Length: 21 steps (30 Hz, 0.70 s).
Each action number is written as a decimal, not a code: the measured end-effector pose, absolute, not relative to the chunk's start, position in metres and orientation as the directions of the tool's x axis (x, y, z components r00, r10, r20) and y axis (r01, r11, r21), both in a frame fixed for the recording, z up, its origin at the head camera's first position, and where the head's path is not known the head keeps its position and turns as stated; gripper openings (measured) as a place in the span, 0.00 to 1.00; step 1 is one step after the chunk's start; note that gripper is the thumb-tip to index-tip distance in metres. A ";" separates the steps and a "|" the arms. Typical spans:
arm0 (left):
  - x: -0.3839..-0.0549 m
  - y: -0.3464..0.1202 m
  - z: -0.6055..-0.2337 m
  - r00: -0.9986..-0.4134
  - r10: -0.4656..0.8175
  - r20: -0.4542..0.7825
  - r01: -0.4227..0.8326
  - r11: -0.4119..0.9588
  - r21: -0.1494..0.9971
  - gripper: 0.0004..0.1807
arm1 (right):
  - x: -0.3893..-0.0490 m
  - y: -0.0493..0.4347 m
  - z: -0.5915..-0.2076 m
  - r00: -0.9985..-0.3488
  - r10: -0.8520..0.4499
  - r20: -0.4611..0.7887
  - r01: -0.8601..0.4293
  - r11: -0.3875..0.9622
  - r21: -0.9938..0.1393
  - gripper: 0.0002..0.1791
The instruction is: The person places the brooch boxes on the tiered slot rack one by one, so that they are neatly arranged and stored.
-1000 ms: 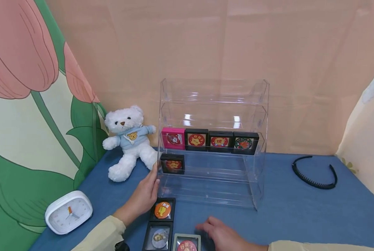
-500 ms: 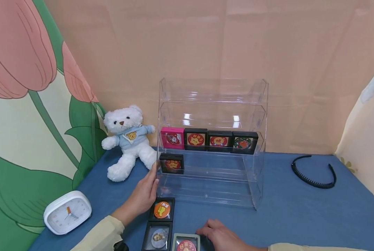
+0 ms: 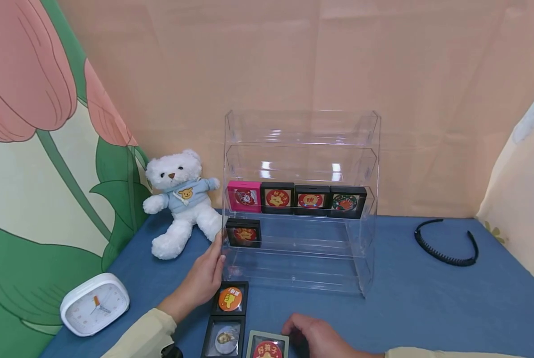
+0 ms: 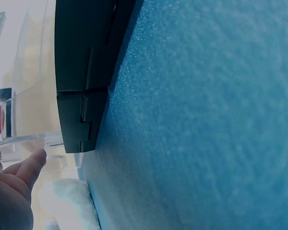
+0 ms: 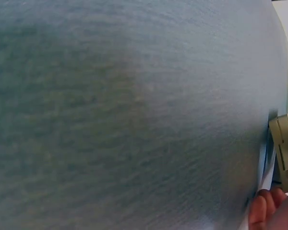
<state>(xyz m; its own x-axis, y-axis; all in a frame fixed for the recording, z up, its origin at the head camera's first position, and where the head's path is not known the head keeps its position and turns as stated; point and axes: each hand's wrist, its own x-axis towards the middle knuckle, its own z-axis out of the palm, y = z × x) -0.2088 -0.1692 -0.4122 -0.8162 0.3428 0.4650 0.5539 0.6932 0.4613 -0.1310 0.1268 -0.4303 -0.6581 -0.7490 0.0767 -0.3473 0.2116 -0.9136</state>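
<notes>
While the left hand (image 3: 198, 278) rests straight fingers on the rack (image 3: 294, 250), the right hand (image 3: 316, 335) pinches the gray box (image 3: 268, 343) in front. Its picture faces up, top toward the rack; I can't tell its long way.

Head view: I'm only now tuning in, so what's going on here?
A person is at a clear tiered rack. Their left hand rests against its left side; the right hand is at the edge of a gray-framed badge, though whether it grips is unclear. Two black-framed badges lie in a column to its left. One tier holds four framed badges; the tier below, one.
</notes>
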 end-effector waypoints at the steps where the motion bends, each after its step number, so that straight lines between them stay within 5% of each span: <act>1: -0.209 -0.169 -0.412 -0.815 0.344 0.466 0.555 0.693 0.460 0.34 | -0.131 0.127 -0.431 -0.653 -0.751 0.098 -0.350 0.184 -0.919 0.18; 9: -0.209 -0.170 -0.413 -0.807 0.347 0.477 0.563 0.695 0.447 0.34 | -0.127 0.132 -0.428 -0.630 -0.750 0.203 -0.328 0.020 -0.944 0.08; 21: -0.209 -0.170 -0.412 -0.811 0.346 0.472 0.559 0.696 0.451 0.33 | -0.124 0.145 -0.417 -0.640 -0.729 0.243 -0.351 -0.003 -0.936 0.07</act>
<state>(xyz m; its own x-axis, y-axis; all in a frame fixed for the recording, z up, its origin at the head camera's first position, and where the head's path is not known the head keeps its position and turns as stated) -0.2088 -0.1699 -0.4121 -0.8108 0.3457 0.4723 0.5592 0.6958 0.4507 -0.1240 0.1446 -0.4171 -0.6398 -0.7292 0.2426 -0.3513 -0.0032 -0.9362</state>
